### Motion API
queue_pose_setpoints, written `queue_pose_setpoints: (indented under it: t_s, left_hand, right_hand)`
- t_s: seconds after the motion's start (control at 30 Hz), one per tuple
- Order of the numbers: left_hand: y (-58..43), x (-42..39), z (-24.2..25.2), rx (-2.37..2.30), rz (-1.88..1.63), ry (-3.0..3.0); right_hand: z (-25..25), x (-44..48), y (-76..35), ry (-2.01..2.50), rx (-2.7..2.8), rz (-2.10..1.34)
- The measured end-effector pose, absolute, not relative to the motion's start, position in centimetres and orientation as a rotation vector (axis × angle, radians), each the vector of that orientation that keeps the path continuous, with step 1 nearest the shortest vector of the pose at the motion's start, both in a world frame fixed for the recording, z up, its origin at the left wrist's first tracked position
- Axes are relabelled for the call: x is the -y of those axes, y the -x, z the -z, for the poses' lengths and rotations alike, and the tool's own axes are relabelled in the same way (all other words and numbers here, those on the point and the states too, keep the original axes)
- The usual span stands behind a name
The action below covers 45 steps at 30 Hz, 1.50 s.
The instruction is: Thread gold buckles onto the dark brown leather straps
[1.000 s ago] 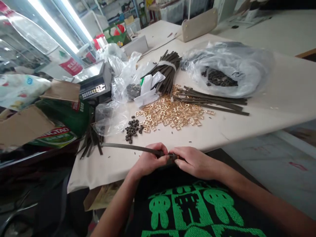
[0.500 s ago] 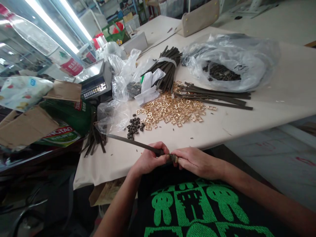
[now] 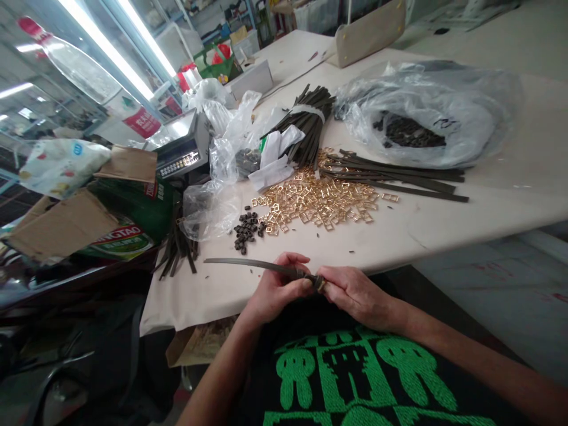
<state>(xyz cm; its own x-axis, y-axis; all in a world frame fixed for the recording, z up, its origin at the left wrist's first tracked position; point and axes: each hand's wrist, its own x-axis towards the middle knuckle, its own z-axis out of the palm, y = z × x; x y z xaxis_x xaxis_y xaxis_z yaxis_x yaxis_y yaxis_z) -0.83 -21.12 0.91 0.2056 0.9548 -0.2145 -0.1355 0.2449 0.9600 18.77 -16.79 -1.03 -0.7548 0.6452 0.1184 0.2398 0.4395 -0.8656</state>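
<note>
My left hand (image 3: pixel 281 287) is closed around a dark strap (image 3: pixel 252 263), whose free end sticks out to the left above the table edge. Close beside it, my right hand (image 3: pixel 355 293) pinches the strap's other end, where a small buckle (image 3: pixel 319 284) shows between the hands; its details are partly covered by fingers. Beyond the hands lies a heap of gold buckles (image 3: pixel 319 198). To its left sits a small pile of dark loops (image 3: pixel 247 231). More loose dark straps (image 3: pixel 408 177) lie to the right of the heap, and a tied strap bundle (image 3: pixel 313 118) stands behind.
A clear plastic bag (image 3: pixel 470 130) with dark pieces is at the back right. On the left are a scale (image 3: pixel 184 145), a plastic bottle (image 3: pixel 89 71), an opened carton (image 3: pixel 66 222) and further dark straps (image 3: pixel 177 248). A beige handbag (image 3: pixel 370 32) stands at the far side.
The strap's free end has bent into a slight curve. Both hands stay together at the buckle, with the right hand's fingers slightly shifted. The whole view has moved slightly.
</note>
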Motion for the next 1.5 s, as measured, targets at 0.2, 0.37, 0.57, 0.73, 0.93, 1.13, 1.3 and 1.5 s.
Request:
queue_pose_setpoints:
  t_s: [0.2, 0.37, 0.57, 0.73, 0.93, 1.13, 1.3, 1.5]
  left_hand:
    - [-0.1, 22.1, 0.8, -1.145, -1.153, -0.744]
    - [-0.7, 22.1, 1.5, -1.246, -1.256, -0.661]
    - [-1.0, 21.6, 0.8, -1.107, -1.238, -0.356]
    - [-0.9, 21.4, 0.6, -1.027, -1.272, -0.197]
    - [-1.4, 21.9, 0.7, -1.089, -1.289, -0.300]
    - [-2.6, 22.4, 1.1, -1.088, -1.376, -0.324]
    - [-3.3, 22.7, 1.8, -1.103, -1.425, -0.282]
    - [-3.5, 23.2, 1.9, -1.153, -1.373, -0.432]
  right_hand:
    - [1.1, 16.8, -18.6, 0.832, 2.250, -1.163]
    - [1.1, 17.0, -18.4, 0.846, 2.272, -1.170]
    - [0.9, 17.1, -18.3, 0.818, 2.298, -1.214]
    - [0.8, 17.2, -18.4, 0.894, 2.351, -1.160]
    - [0.3, 17.8, -18.3, 1.198, 2.472, -0.910]
    - [0.1, 18.3, -18.1, 1.242, 2.336, -1.004]
    - [0.4, 18.5, -18.0, 1.148, 2.076, -1.316]
    - [0.5, 18.6, -18.0, 1.070, 2.130, -1.183]
